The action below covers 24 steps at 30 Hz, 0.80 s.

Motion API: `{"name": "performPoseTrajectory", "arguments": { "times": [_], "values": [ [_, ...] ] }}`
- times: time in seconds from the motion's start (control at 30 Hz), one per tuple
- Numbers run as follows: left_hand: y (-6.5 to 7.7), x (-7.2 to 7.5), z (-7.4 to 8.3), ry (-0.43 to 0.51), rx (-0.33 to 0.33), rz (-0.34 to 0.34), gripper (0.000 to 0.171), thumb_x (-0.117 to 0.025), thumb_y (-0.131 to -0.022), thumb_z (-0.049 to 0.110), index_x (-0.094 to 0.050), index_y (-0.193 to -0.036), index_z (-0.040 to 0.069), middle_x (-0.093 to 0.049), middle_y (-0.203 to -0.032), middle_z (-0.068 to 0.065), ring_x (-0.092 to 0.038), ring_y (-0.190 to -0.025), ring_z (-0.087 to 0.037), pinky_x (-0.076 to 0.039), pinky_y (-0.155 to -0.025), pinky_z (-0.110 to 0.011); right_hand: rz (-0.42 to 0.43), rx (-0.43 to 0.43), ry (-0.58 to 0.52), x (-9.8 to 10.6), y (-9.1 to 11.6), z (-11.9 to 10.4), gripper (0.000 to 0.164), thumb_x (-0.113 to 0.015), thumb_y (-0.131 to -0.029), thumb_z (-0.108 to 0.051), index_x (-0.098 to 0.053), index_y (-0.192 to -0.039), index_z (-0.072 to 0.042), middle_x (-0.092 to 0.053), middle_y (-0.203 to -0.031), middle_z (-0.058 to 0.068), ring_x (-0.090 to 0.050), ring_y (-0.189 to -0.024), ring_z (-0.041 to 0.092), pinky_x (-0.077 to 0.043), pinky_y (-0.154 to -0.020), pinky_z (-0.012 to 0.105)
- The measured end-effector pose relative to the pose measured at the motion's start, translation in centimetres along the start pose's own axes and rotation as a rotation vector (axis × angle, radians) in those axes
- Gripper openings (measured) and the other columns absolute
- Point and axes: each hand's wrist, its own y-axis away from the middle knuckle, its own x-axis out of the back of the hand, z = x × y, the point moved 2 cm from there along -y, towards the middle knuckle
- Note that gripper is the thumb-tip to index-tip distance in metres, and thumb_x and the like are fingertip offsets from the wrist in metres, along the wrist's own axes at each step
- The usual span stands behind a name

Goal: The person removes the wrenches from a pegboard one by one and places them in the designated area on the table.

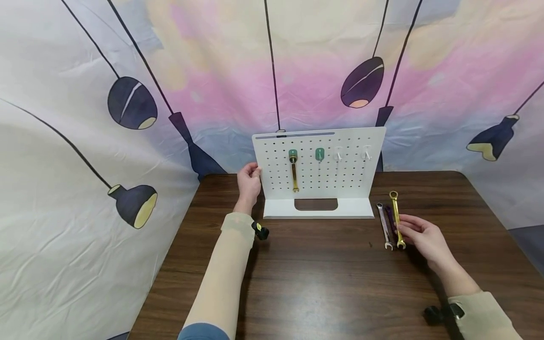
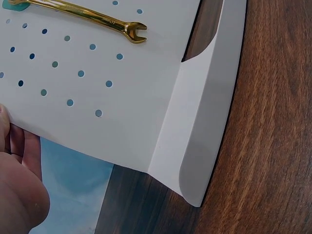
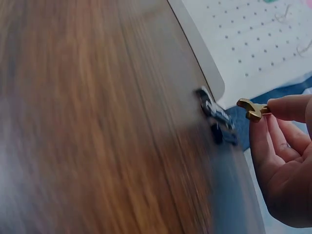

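Note:
A white pegboard (image 1: pixel 348 179) stands upright on its base on the table. My left hand (image 1: pixel 249 182) grips its left edge, thumb at the front and fingers behind in the left wrist view (image 2: pixel 22 170). A gold wrench (image 1: pixel 294 175) hangs from the leftmost hook, its open end down. In my right hand (image 1: pixel 425 236) a second gold wrench (image 1: pixel 395 210) is pinched between thumb and fingers, ring end pointing away. Just left of it lie a silver wrench (image 1: pixel 384 226) and a purple wrench (image 1: pixel 389 218), the latter partly hidden by the gold one.
Right of the hanging wrench, the board carries a green-backed hook (image 1: pixel 319 155) and two clear hooks, one being the far right hook (image 1: pixel 366 153). A brown wooden table (image 1: pixel 314 283) lies beneath everything. Behind it hangs a painted cloth (image 1: pixel 212 56).

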Motion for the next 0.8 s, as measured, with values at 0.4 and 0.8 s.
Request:
{"name": "performPoseTrajectory", "arguments": {
  "times": [0.4, 0.8],
  "values": [
    [-0.1, 0.0, 0.0, 0.003, 0.007, 0.011, 0.012, -0.064, -0.107, 0.004, -0.071, -0.112, -0.005, -0.061, -0.096, -0.006, -0.054, -0.086, -0.015, -0.046, -0.074, -0.023, -0.018, -0.05, 0.211, 1.9, 0.0, 0.9, 0.053, -0.065, -0.109, -0.019, -0.051, -0.146, 0.015, -0.074, -0.12, 0.02, -0.065, -0.088, -0.007, -0.059, -0.074, 0.021],
    [0.0, 0.1, -0.1, 0.003, -0.002, 0.008, 0.013, -0.064, -0.108, 0.006, -0.071, -0.112, -0.005, -0.061, -0.096, -0.005, -0.054, -0.087, -0.016, -0.046, -0.074, -0.025, -0.012, -0.083, 0.282, 2.2, -0.1, 1.2, 0.051, -0.062, -0.11, -0.019, -0.051, -0.146, 0.016, -0.07, -0.124, 0.03, -0.064, -0.086, -0.007, -0.059, -0.073, 0.021]
  ]
}}
